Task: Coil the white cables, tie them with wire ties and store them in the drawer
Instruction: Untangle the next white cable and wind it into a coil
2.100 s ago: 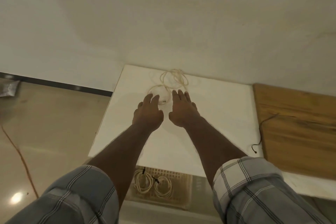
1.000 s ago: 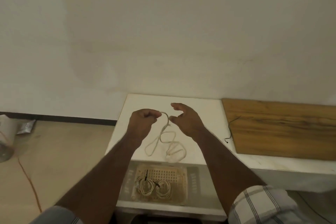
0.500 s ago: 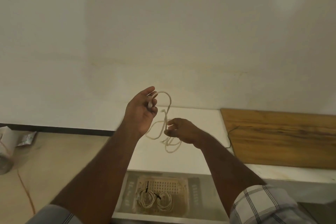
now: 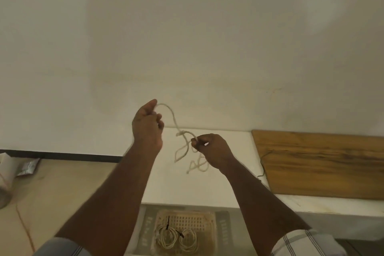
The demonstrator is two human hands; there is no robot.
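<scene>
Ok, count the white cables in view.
3: one loose cable held up between both hands above the white table, two tied coils in the open drawer. Others may be hidden.

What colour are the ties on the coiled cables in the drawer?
Black ties, seen in the head view.

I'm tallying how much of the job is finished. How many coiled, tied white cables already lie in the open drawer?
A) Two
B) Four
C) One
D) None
A: in the basket inside the open drawer lie two coils, a left coil and a right coil, each bound with a black tie, while the hands, left hand and right hand, hold a third, loose white cable.
</scene>
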